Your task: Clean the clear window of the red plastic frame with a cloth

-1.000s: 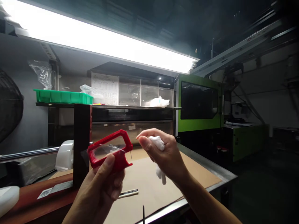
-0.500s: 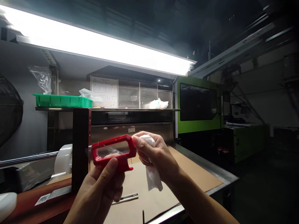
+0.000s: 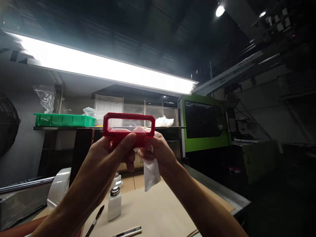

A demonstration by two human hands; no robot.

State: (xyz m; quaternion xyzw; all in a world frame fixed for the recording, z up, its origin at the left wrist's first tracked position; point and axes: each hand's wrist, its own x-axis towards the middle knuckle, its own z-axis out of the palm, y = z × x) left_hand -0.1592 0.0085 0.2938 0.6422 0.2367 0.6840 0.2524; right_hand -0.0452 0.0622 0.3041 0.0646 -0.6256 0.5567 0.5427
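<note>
My left hand (image 3: 108,158) grips a red plastic frame (image 3: 128,124) with a clear window, held up level in front of the strip light. The thumb presses on the frame's lower edge. My right hand (image 3: 158,153) touches the frame's right underside and pinches a white cloth (image 3: 151,171), which hangs down below the fingers. Both hands are raised well above the bench.
On the cardboard-covered bench (image 3: 158,210) stand a small white dispenser bottle (image 3: 115,202), a black pen (image 3: 95,220) and a marker (image 3: 127,232). A green tray (image 3: 64,120) sits on the shelf behind. A green machine (image 3: 204,126) stands to the right.
Both hands have lifted the red frame from chest height up toward the light and tilted it level. The view has tipped upward, and the bottle and pen have come into sight.
</note>
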